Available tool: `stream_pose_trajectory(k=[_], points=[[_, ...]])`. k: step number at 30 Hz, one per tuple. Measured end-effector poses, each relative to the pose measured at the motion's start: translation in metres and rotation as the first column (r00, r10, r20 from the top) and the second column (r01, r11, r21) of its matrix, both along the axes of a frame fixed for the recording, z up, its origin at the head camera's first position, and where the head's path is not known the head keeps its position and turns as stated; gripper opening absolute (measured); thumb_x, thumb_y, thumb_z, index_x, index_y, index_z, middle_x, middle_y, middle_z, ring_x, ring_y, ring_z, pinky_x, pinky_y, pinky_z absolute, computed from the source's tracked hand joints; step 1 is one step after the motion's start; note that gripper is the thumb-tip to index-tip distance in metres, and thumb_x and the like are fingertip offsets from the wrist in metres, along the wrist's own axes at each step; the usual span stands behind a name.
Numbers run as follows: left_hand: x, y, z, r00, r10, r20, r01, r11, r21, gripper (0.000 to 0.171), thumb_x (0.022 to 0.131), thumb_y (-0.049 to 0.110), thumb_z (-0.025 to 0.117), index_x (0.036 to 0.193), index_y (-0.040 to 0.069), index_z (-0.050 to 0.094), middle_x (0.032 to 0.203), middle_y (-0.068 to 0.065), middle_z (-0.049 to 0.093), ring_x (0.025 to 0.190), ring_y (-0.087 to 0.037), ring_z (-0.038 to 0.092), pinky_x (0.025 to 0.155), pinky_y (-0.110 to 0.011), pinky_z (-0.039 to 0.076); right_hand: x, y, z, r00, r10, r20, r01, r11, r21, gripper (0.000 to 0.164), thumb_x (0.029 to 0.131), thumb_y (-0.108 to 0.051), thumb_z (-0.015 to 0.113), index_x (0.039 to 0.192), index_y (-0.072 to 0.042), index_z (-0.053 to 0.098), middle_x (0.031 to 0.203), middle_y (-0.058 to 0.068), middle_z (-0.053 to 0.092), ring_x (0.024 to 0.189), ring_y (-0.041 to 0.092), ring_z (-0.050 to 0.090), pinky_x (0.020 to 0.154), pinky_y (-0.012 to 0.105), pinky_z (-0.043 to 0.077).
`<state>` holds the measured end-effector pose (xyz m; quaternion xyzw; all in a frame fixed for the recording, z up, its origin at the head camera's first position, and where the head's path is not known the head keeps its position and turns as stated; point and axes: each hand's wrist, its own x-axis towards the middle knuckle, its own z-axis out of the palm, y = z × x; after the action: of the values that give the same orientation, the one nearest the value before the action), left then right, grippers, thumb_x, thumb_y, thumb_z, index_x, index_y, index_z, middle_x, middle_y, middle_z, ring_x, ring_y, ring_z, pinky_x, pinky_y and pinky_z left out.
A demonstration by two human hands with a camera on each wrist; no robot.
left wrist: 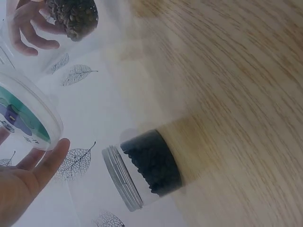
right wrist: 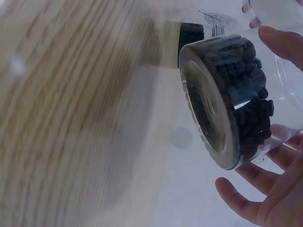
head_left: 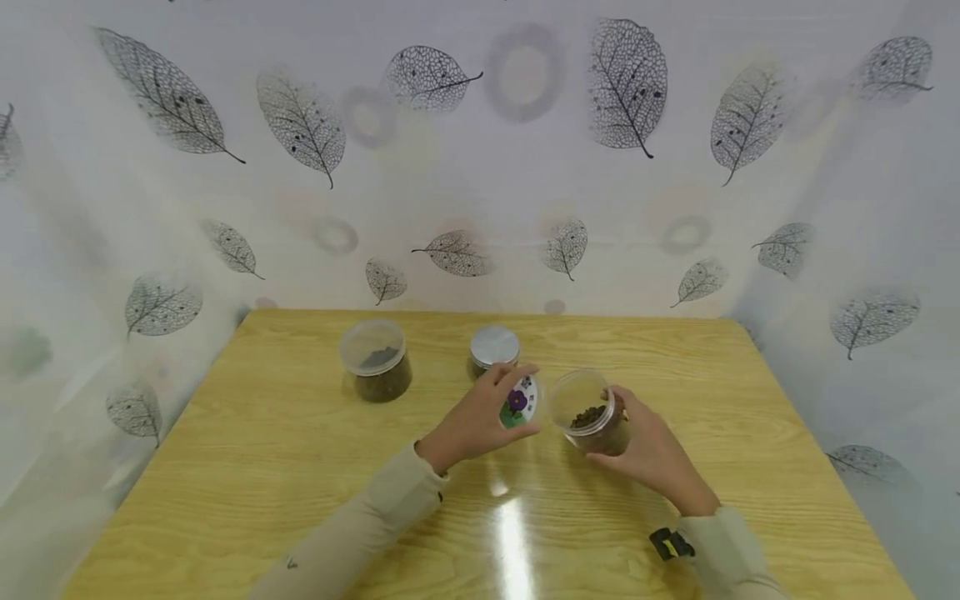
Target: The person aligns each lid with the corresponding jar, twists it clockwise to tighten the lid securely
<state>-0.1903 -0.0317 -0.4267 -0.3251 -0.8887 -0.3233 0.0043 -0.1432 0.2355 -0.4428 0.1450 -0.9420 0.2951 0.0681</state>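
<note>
Your left hand [head_left: 480,419] pinches the flowered lid [head_left: 520,402] near the open, tilted jar [head_left: 606,437] your right hand [head_left: 657,454] grips above the table [head_left: 262,467]; likely mid lid-handling, so next steady the jar.

left grip [head_left: 474,422]: holding | right grip [head_left: 654,448]: holding | arms [head_left: 367,521]: forward
</note>
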Motion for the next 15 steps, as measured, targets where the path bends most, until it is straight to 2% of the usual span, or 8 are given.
stream_pose_trajectory(k=[8, 15], points=[[0.004, -0.001, -0.001, 0.999, -0.016, 0.031, 0.016, 1.000, -0.001, 0.075, 0.083, 0.045, 0.067, 0.146, 0.028, 0.029, 0.134, -0.006, 0.042, 0.107, -0.017, 0.053, 0.086, -0.034, 0.051, 0.001, -0.010, -0.003, 0.997, 0.060, -0.046, -0.057, 0.996, 0.071, 0.095, 0.058, -0.033, 0.089, 0.136, -0.006, 0.041, 0.121, 0.014, 0.060, 0.106, 0.031, 0.060, 0.087, 0.048, 0.051], [0.004, 0.002, 0.000, 0.999, -0.052, -0.007, 0.053, 0.998, 0.034, 0.076, 0.082, 0.042, 0.069, 0.146, 0.026, 0.030, 0.131, -0.005, 0.043, 0.105, -0.015, 0.052, 0.084, -0.030, 0.051, -0.001, -0.016, -0.002, 0.993, 0.091, -0.077, -0.080, 0.988, 0.134, 0.095, 0.055, -0.034, 0.090, 0.133, -0.003, 0.044, 0.117, 0.014, 0.062, 0.099, 0.028, 0.062, 0.083, 0.045, 0.053]])
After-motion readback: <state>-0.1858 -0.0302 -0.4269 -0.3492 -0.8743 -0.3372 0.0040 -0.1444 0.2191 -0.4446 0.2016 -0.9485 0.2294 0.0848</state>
